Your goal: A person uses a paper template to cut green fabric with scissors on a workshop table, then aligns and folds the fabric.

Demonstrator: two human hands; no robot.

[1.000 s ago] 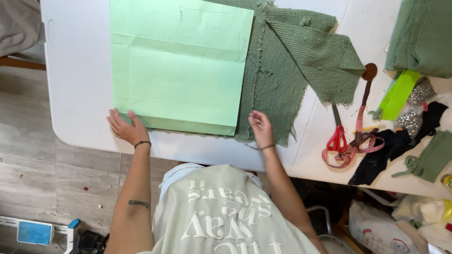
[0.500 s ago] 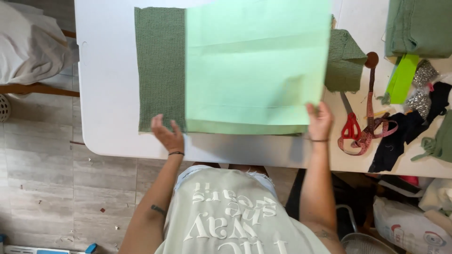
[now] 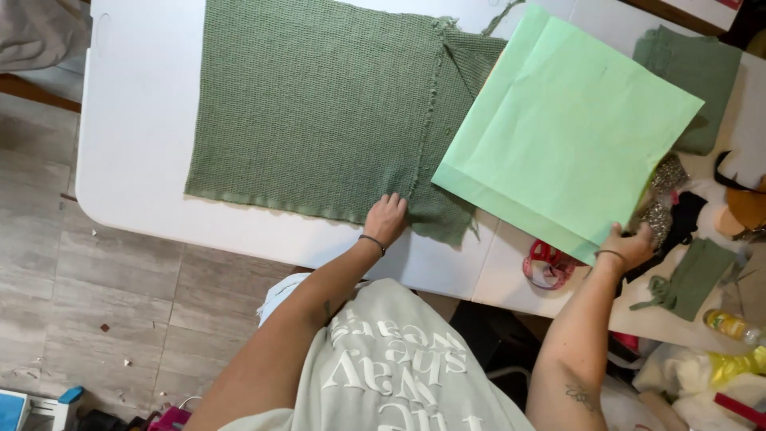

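Head view: one white bench [image 3: 136,160], smooth, rounded corner. One dark green waffle-weave cloth [image 3: 319,104], rectangular, frayed edges, lying flat on the bench. One pale green paper sheet [image 3: 566,136], square, creased, tilted, overlapping the cloth's right end. Left hand [image 3: 387,219] rests flat on the cloth's near edge, fingers released. Right hand [image 3: 630,247] with fingers grasping the paper's near corner. One pair of red-handled scissors [image 3: 546,263] partly under the paper. Folded green fabric [image 3: 694,72] far right.

The cloth [image 3: 319,104] is dull green with a waffle weave; the paper [image 3: 566,132] is plain mint green; the tabletop [image 3: 136,120] is white; the scissors [image 3: 546,265] have red handles.
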